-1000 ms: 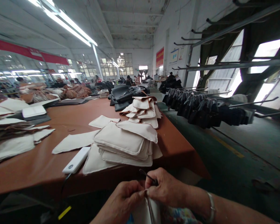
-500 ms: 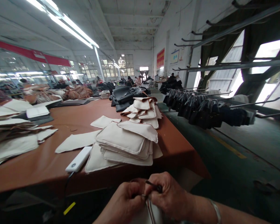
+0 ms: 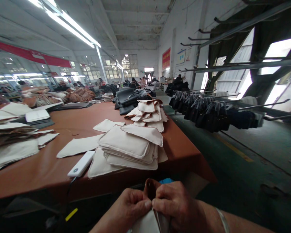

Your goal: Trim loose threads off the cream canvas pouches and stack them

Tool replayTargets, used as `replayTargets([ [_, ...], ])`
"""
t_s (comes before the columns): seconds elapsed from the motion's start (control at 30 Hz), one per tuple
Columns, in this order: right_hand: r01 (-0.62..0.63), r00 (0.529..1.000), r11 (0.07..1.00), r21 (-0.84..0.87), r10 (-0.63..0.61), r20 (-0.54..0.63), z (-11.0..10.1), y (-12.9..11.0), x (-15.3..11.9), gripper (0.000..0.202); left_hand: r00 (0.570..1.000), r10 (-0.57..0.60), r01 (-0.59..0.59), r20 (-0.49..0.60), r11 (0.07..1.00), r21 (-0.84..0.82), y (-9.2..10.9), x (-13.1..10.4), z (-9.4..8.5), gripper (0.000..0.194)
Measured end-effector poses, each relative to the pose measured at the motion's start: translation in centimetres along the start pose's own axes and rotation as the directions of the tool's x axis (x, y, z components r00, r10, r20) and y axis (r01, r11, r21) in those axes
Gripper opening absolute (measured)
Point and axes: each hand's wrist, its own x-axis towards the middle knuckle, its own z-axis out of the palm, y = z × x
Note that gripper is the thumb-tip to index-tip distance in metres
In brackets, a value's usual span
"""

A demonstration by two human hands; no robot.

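Observation:
Just below the table's front edge, my left hand [image 3: 131,207] and my right hand [image 3: 176,202] meet fingertip to fingertip. Both pinch the edge of a cream and brown fabric piece [image 3: 146,223], which hangs down out of the picture. A brown flap [image 3: 150,187] of it stands up between the hands. My curled fingers hide the spot where they grip. Behind my right hand shows a bit of something blue [image 3: 167,181].
On the brown-covered table [image 3: 70,129] lie a stack of cream fabric pieces [image 3: 126,142], folded pieces [image 3: 151,111] behind it and a white power bank [image 3: 81,164] with a cable. More fabric piles [image 3: 14,149] lie left. A rack of black bags [image 3: 203,113] stands right.
My hands have closed together at the piece's edge. The small dark thing at my right fingers no longer shows. The brown flap and the blue bit have come into sight.

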Motion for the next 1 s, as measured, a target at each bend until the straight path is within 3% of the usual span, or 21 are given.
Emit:
replayTargets([
  [0.1,0.021,0.995,0.995,0.094,-0.011,-0.1,0.0,-0.5,-0.2,0.016,0.993,0.089,-0.07,-0.074,0.97,0.235,0.6,-0.5,0.1,0.057],
  [0.17,-0.139,0.981,0.945,0.296,0.172,-0.089,-0.4,-1.0,-0.2,0.019,0.978,0.18,-0.131,-0.104,0.922,0.363,1.3,-1.2,0.3,0.049],
  [0.2,-0.269,0.949,0.87,0.412,0.313,-0.042,-0.7,-1.2,-0.1,0.023,0.968,0.229,-0.167,-0.102,0.892,0.42,1.6,-1.5,0.4,0.046],
  [0.27,-0.526,0.822,0.638,0.563,0.552,0.143,-1.6,-1.3,0.4,0.033,0.943,0.329,-0.255,-0.056,0.819,0.513,2.0,-2.0,0.4,0.042],
  [0.3,-0.61,0.761,0.534,0.586,0.6,0.245,-2.2,-1.2,0.7,0.039,0.928,0.371,-0.3,-0.022,0.783,0.545,2.0,-2.0,0.3,0.042],
  [0.37,-0.698,0.698,0.433,0.571,0.589,0.406,-3.2,-0.8,1.7,0.045,0.901,0.432,-0.37,0.036,0.723,0.584,1.8,-1.8,0.1,0.042],
  [0.43,-0.707,0.704,0.442,0.551,0.513,0.491,-4.1,-0.5,2.8,0.044,0.878,0.474,-0.413,0.062,0.687,0.598,1.5,-1.4,-0.1,0.041],
  [0.6,-0.536,0.838,0.625,0.567,0.31,0.45,-4.8,-0.8,4.2,0.04,0.852,0.513,-0.469,0.104,0.661,0.586,1.5,-1.2,-0.2,0.038],
  [0.7,-0.481,0.868,0.698,0.53,0.293,0.402,-4.1,-1.2,3.7,0.033,0.876,0.476,-0.448,0.078,0.744,0.496,1.7,-2.0,0.3,0.039],
  [0.77,-0.472,0.873,0.709,0.524,0.293,0.389,-3.6,-1.3,3.0,0.03,0.924,0.381,-0.375,0.032,0.886,0.272,1.6,-2.6,0.8,0.041],
  [0.83,-0.508,0.856,0.669,0.542,0.319,0.407,-3.1,-1.2,2.4,0.031,0.962,0.271,-0.271,-0.004,0.962,-0.038,1.2,-2.9,1.3,0.046],
  [0.9,-0.572,0.819,0.605,0.553,0.38,0.43,-2.7,-1.1,1.9,0.031,0.979,0.197,-0.201,-0.042,0.945,-0.259,0.9,-2.9,1.5,0.056],
  [1.0,-0.609,0.793,0.568,0.554,0.434,0.427,-2.1,-1.1,1.7,0.027,0.987,0.141,-0.157,-0.072,0.929,-0.336,0.6,-2.5,1.3,0.067],
])
